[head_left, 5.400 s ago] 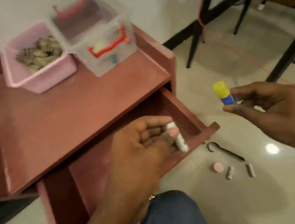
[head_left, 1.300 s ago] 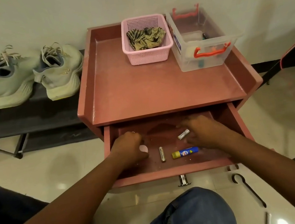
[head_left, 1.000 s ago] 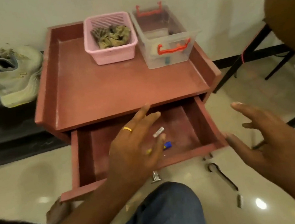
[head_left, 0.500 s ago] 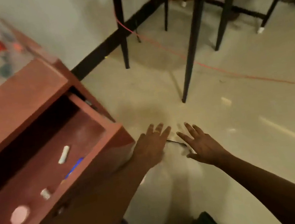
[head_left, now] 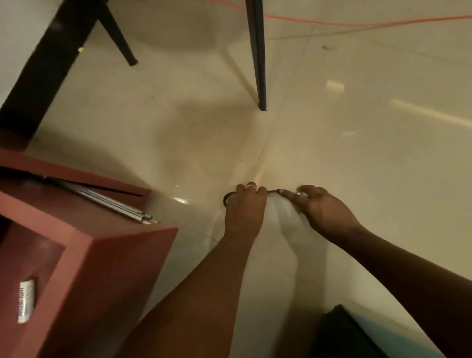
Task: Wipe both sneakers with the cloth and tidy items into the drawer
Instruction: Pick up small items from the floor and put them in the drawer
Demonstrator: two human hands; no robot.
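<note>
A thin black tool [head_left: 272,191] lay on the floor [head_left: 375,161] at mid-frame.
Left hand [head_left: 244,210] curled over it; right hand [head_left: 324,209] hold unclear. Probably light, stiff; best pinched at the straight shank.

Floor [head_left: 375,161]: glossy beige tile. One red cord [head_left: 313,22] lies across its far side. Black chair legs [head_left: 258,42] stand on it. A thin black tool [head_left: 272,191] lies on the tiles. The open red drawer [head_left: 106,269] carries one small battery [head_left: 27,301] on its bottom.
</note>
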